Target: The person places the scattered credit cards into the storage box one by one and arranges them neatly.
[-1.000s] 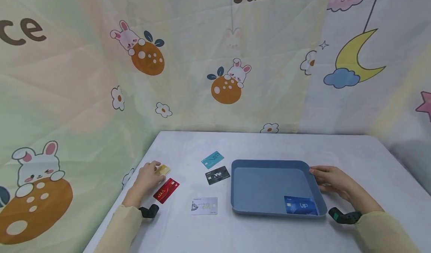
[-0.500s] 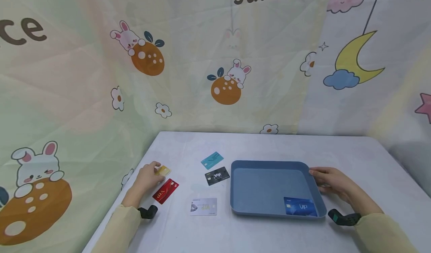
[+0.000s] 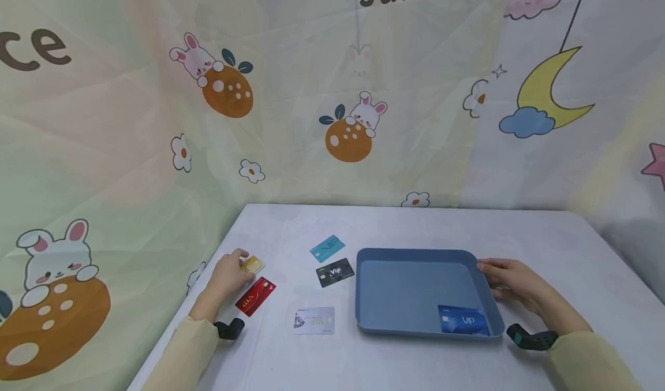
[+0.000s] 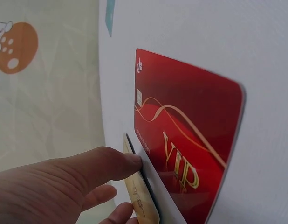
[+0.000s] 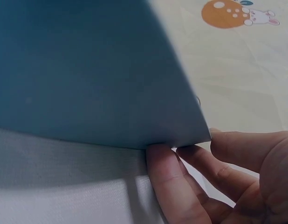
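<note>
My left hand (image 3: 223,276) is at the table's left side, thumb and fingers at opposite edges of a gold card (image 3: 253,264); it pinches the card, partly covering it. In the left wrist view the thumb (image 4: 127,161) lies on the card's near edge, beside the red VIP card (image 4: 186,126). My right hand (image 3: 514,280) holds the right wall of the blue-grey tray (image 3: 405,290), fingers at the rim and under the base in the right wrist view. A blue VIP card (image 3: 464,320) lies in the tray's front right corner.
Between left hand and tray, a teal card (image 3: 328,248), a black VIP card (image 3: 335,272) and a silver-white VIP card (image 3: 314,320) lie flat on the white table (image 3: 415,368). A printed cloth (image 3: 291,90) hangs behind and to the left.
The gold card has shifted very slightly to the right under the left hand's fingers. The right hand, tray and other cards stay where they were.
</note>
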`<state>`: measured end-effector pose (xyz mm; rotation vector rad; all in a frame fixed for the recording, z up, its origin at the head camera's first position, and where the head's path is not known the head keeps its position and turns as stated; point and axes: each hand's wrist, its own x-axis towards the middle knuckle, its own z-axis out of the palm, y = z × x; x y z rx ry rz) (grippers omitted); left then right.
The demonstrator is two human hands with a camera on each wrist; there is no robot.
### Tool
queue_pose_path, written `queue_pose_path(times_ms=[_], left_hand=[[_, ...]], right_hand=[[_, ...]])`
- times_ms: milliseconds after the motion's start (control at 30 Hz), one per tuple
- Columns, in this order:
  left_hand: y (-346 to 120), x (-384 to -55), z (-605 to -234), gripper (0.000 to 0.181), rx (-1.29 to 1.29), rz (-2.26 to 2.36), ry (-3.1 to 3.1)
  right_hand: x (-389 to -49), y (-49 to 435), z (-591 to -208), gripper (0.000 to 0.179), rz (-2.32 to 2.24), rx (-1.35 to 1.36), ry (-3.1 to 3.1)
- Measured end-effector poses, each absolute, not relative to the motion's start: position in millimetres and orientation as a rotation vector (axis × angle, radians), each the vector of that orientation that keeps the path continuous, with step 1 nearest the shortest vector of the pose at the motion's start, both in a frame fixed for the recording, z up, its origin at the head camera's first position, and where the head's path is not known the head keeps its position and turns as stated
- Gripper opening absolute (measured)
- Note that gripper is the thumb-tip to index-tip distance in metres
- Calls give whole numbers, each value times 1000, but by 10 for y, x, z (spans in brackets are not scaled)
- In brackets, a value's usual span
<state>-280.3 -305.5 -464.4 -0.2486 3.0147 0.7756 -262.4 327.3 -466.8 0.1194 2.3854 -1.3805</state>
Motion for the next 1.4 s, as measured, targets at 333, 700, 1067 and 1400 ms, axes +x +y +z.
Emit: queue_pose_path(times_ms=[333, 700, 1067, 1400], left_hand=[[-3041, -2820, -4654, 59, -233, 770, 3026], [-3002, -2841, -4676, 52, -197, 748, 3055], [-2951, -2868, -4655, 52, -157, 685, 3061], [-2869, -2907, -4652, 53, -79, 629, 3104]], right_hand=[[-2650, 3268, -4673, 73, -1375, 128, 2394], [-2633, 3241, -4679, 70, -1387, 133, 2395], [-2616, 3255, -4668, 70, -1375, 123, 2408], [-2605, 3259, -4652, 71, -1389, 126, 2398]])
